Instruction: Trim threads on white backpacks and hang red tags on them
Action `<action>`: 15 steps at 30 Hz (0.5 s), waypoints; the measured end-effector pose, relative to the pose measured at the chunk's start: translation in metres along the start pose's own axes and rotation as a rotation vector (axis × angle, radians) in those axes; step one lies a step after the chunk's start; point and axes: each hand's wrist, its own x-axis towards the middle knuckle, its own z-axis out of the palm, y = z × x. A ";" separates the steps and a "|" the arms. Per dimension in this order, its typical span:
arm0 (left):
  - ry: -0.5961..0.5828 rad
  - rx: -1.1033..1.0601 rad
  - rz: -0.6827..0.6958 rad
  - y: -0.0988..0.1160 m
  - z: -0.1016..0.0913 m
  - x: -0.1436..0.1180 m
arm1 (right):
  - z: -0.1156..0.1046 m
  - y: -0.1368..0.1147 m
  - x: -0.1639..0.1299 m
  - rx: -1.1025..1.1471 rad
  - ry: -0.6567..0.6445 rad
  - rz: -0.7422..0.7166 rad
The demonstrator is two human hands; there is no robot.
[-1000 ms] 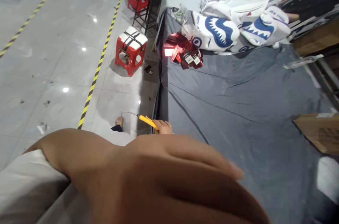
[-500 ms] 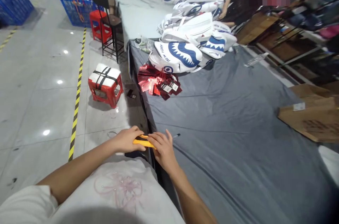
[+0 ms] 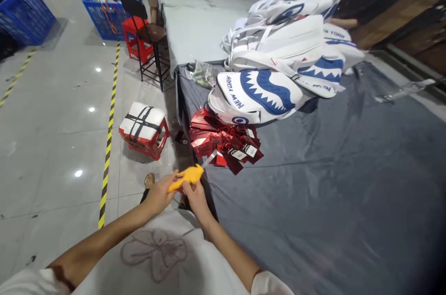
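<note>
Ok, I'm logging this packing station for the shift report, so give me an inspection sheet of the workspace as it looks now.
Surface: dark grey cloth covers the table, creased.
Job's things: yellow tool, held at the table's near edge.
Clutter: red hang tags heaped beside a pile of white bags with blue shark prints; crumpled plastic wrap behind them.
Grippers: left hand and right hand both grip the tool.
Cables: nothing seen.
Surroundings: red stool, dark chair, blue crates, striped floor tape; another person's arm at the far side.
</note>
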 end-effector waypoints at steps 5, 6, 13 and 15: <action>-0.560 0.075 0.234 -0.038 -0.014 0.045 | -0.002 0.049 0.015 0.256 0.479 0.216; -0.650 0.101 0.244 -0.047 -0.020 0.054 | -0.005 0.059 0.008 0.301 0.580 0.246; -0.787 0.357 0.083 -0.146 -0.078 0.152 | 0.008 0.140 -0.056 0.599 1.067 0.428; -0.697 0.455 0.005 -0.174 -0.091 0.193 | -0.002 0.158 -0.049 0.611 1.117 0.427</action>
